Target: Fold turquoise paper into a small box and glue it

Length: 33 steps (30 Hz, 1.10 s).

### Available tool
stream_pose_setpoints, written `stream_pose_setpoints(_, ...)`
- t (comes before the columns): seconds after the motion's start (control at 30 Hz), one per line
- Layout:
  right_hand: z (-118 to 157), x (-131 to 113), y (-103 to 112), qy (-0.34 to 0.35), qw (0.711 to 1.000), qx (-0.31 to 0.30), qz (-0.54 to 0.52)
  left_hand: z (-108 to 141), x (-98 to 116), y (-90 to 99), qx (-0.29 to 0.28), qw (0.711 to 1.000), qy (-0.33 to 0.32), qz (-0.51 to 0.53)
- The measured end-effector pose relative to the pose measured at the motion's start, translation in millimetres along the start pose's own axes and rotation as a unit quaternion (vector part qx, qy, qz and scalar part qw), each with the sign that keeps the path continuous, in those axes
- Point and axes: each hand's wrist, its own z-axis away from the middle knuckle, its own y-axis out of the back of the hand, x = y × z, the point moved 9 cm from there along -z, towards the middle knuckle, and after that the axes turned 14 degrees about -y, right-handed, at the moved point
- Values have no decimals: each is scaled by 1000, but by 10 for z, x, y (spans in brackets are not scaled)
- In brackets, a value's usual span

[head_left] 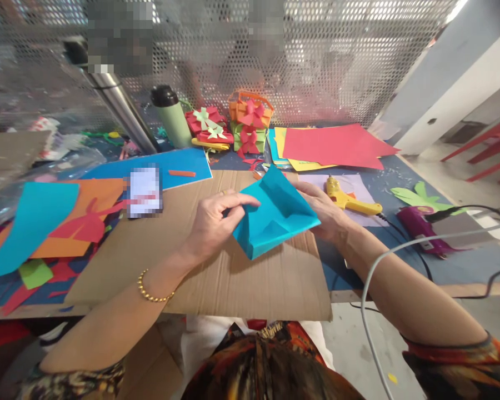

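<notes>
Two gift boxes stand at the back of the desk (462, 266), an orange box (250, 111) with a red bow stacked on a green box (249, 139); what is inside them cannot be seen. Just left lies a red box (206, 126) with pale bows, and beside it a green bottle (173, 118) with a black cap stands upright, shut.

A sheet of cardboard (216, 272) covers the middle of the desk and overhangs the near edge. Its left half is bare, with open room between the hands and a phone (145, 190) near its far left corner. To the left, paper scraps (45, 222) in blue, orange and red crowd the desk. To the right, a yellow glue gun (348, 200) lies close to the right hand, and a purple glue gun (420, 228) lies further right, with cables trailing over the desk edge. Red and yellow sheets (333, 145) lie behind.

Both hands hold a folded blue paper (275, 214) just above the cardboard, tilted, one corner pointing up. The left hand (216, 219) pinches its left edge, thumb on top and fingers curled beneath. The right hand (323, 211) grips the right side, mostly hidden behind the paper, palm facing inward. Both forearms reach in from the near edge, elbows out
</notes>
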Motion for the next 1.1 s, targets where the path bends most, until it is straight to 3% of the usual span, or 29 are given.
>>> stream_pose_setpoints(0.13, 60, -209, 306, 105, 979, 147, 97, -6, -208, 52, 14, 996, -18, -89)
stream_pose_setpoints(0.2, 144, -346, 348, 164, 956, 179, 165, -14, -373, 32, 0, 994, -10, -110)
stream_pose_setpoints(0.3, 232, -425, 71, 245, 920, 68, 297, -29, -591, -1, -27, 993, 12, -115)
stream_pose_setpoints(0.4, 327, -303, -270, 312, 848, -41, 426, -45, -671, -3, -30, 994, 18, -105)
stream_pose_setpoints(0.47, 333, -209, -376, 331, 806, -41, 489, -48, -663, -13, -32, 994, 17, -100)
stream_pose_setpoints(0.57, 328, -133, -458, 338, 776, -32, 532, -41, -613, -42, -43, 995, 14, -94)
stream_pose_setpoints(0.7, 362, -107, -514, 347, 768, -58, 536, -35, -535, -63, -52, 995, 8, -83)
stream_pose_setpoints(0.93, 288, -85, -444, 323, 804, -48, 498, -5, -505, -189, -95, 993, -13, -69)
stream_pose_setpoints(1.1, 277, -81, -462, 313, 820, -63, 475, 31, -574, -217, -117, 987, 8, -114)
